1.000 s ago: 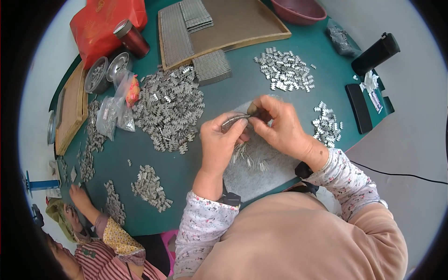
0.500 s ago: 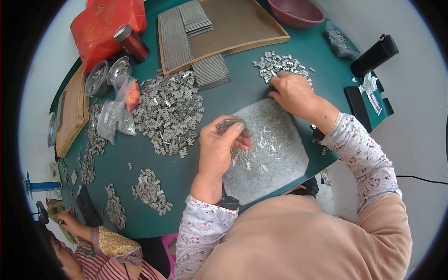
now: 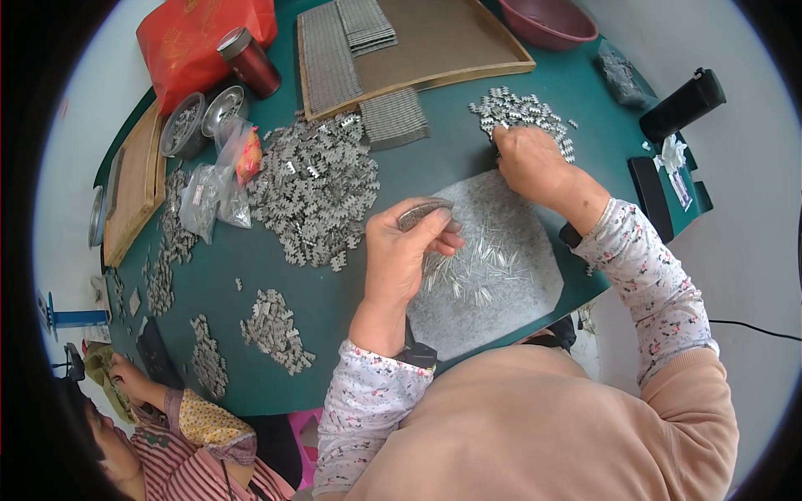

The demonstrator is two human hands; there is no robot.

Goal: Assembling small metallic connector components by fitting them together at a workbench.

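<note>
My left hand (image 3: 394,259) is closed round a dark grey curved strip, seemingly of small metal pieces (image 3: 424,213), pinched between thumb and fingers. It hovers over the left part of a grey felt mat (image 3: 510,313), on which many thin silvery pins (image 3: 480,271) lie scattered. Beyond the mat's far edge, my right hand (image 3: 539,167) reaches to a pile of small toothed metal pieces (image 3: 522,113). Its fingers are bent down at the near left side of that pile. The fingertips are hidden, so what they hold cannot be made out.
A big heap of toothed pieces (image 3: 313,192) lies left of centre, beside plastic bags (image 3: 200,200). Behind stand a wooden-rimmed tray (image 3: 468,46) and a pink bowl (image 3: 551,21). A black bottle (image 3: 683,104) and phone (image 3: 650,196) are at right. A co-worker's hand (image 3: 129,380) shows lower left.
The whole view has shifted slightly. My right hand's fingertips have moved farther in toward the small pile. The strip in my left hand has tilted and shows more of its edge.
</note>
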